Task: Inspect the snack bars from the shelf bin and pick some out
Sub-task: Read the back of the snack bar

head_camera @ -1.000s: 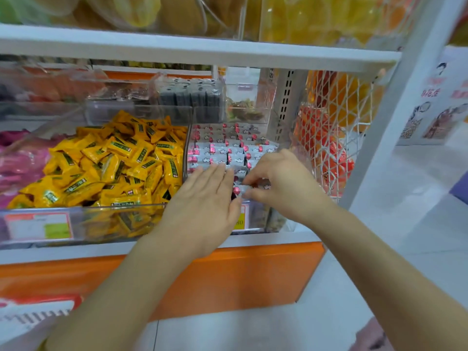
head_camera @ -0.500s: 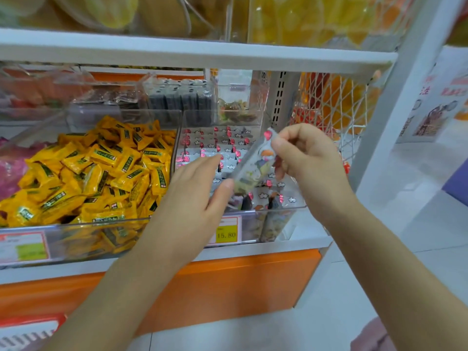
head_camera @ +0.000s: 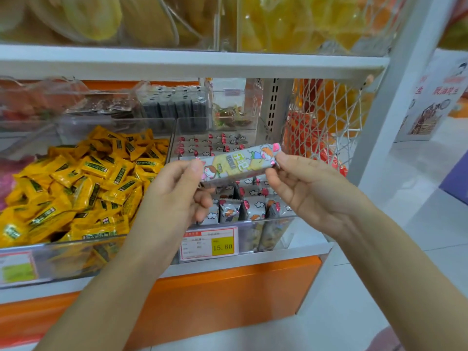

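White shop shelving (head_camera: 177, 63) fills the background, with clear bins in rows. A snack bar (head_camera: 239, 162) is held up in the air just above the right-hand bin (head_camera: 266, 219), which holds more bars of the same kind standing on end. The left hand (head_camera: 174, 196) pinches the bar's left end between thumb and curled fingers; the right hand (head_camera: 311, 191) pinches the right end, so each grip is clenched on the bar and the middle spans free between them. Its long axis runs left to right, the right end tilted higher, printed face toward the camera. Yellow sweets (head_camera: 83, 186) fill the neighbouring bin on the left, and a price tag (head_camera: 210, 243) sits on the bin's front.
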Tool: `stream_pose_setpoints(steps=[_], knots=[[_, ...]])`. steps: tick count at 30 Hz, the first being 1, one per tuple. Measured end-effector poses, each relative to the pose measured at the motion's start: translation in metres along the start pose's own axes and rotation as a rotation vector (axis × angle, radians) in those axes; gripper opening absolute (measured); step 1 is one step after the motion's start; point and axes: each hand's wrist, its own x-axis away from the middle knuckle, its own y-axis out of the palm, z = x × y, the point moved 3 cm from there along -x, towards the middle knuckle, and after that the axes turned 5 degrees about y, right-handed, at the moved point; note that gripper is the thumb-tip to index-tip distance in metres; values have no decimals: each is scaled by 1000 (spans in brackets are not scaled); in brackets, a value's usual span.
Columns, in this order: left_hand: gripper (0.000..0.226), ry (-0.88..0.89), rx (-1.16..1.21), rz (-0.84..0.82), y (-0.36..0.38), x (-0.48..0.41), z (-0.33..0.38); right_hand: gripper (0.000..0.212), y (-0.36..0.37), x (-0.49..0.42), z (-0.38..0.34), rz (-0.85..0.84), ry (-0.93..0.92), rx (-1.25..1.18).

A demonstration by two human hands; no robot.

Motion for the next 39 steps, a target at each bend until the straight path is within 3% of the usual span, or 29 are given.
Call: stream_pose_setpoints(steps=[4,10,13,15,18,24,29,39], knots=[[26,-75,220,84,-5,-1,-1,18,-1,3,4,-1,66,-90],[30,30,38,110,-5,0,0,34,-4,4,5,-12,65,-84],[27,-12,90,116,-7,0,0,25,-6,2,1,-21,-23,84],[32,-72,172,113,-8,-1,-2,14,-8,3,-2,41,-141,332],[29,-66,154,83,-8,-1,-2,15,-8,5,-3,131,-281,579],[28,113,-96,30,-10,0,3,16,-4,6,-1,73,-201,363],[46,162,-216,-48,-5,0,5,13,-5,4,2,104,-218,460],[35,171,-257,-42,-1,5,10,13,-4,3,5,51,-270,534]])
